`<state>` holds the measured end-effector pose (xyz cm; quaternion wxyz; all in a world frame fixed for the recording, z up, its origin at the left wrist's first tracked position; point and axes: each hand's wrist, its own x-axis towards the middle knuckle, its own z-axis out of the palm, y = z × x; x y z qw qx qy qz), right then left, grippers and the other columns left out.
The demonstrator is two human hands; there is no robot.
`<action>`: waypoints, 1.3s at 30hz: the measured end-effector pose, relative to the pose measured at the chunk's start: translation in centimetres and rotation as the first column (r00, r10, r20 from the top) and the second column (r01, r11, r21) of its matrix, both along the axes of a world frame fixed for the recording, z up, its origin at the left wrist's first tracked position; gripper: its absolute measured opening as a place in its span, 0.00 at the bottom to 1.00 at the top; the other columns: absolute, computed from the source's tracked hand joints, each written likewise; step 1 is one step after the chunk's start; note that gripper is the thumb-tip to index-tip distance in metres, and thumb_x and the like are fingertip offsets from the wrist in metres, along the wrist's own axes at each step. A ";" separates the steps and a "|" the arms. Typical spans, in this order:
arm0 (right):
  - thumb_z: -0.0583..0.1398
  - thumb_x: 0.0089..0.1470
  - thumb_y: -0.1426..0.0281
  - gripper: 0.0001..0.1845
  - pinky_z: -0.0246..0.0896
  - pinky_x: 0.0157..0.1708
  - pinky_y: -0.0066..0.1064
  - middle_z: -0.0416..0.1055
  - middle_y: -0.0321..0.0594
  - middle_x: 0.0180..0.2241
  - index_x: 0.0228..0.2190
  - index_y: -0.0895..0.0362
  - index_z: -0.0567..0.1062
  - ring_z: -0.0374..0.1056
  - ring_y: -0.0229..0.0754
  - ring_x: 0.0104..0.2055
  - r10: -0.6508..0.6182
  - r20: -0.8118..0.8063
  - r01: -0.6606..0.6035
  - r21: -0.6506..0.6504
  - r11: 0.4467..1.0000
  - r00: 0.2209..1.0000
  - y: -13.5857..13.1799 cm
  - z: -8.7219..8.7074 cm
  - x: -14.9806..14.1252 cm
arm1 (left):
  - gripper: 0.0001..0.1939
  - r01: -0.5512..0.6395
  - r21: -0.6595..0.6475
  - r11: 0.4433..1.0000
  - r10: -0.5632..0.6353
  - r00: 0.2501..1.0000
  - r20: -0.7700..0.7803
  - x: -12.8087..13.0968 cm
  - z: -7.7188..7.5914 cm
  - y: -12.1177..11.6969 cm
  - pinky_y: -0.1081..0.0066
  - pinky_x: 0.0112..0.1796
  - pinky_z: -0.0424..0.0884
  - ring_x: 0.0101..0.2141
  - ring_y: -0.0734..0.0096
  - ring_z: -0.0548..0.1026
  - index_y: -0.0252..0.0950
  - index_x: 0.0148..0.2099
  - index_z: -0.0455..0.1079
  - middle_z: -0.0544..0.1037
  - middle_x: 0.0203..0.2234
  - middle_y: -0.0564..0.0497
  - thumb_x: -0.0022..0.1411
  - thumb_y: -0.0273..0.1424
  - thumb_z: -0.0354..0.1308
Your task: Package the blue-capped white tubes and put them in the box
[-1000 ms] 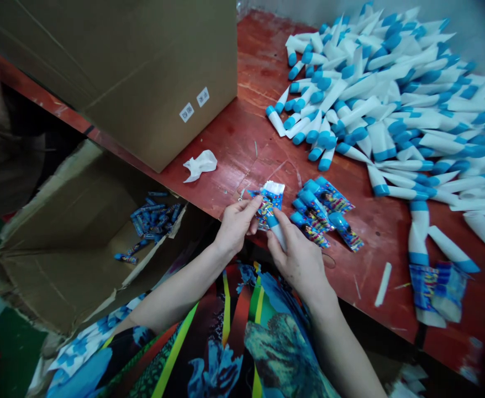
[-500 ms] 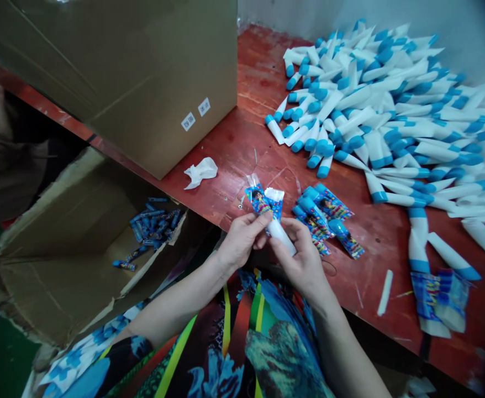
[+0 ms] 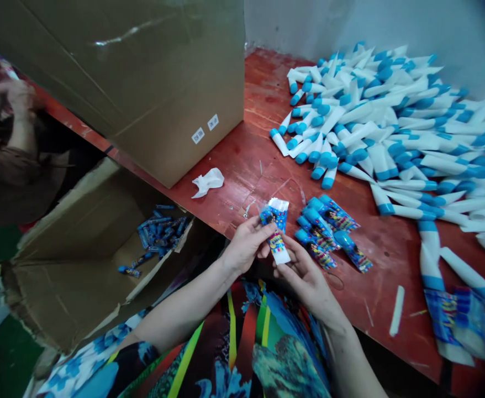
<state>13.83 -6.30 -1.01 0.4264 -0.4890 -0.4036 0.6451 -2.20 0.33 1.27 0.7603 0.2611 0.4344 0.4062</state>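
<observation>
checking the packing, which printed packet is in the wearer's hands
The printed packet held between the left hand and right hand; the others near it lie on the red table or in the open cardboard box.

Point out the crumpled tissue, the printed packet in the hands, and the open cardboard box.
crumpled tissue (image 3: pixel 207 182), head view, middle of the tissue
printed packet (image 3: pixel 277 243), head view, middle of its printed front
open cardboard box (image 3: pixel 74 221), head view, inner wall
</observation>
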 end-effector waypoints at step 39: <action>0.54 0.68 0.70 0.20 0.59 0.47 0.39 0.79 0.60 0.47 0.53 0.66 0.80 0.73 0.51 0.50 -0.311 0.949 0.147 0.301 0.942 0.049 13.1 3.9 16.4 | 0.14 0.354 0.204 0.913 0.055 0.388 -0.920 -1.0 -2.3 3.6 0.70 0.31 0.56 0.29 0.67 0.71 0.38 0.28 0.67 0.74 0.25 0.52 0.61 0.36 0.67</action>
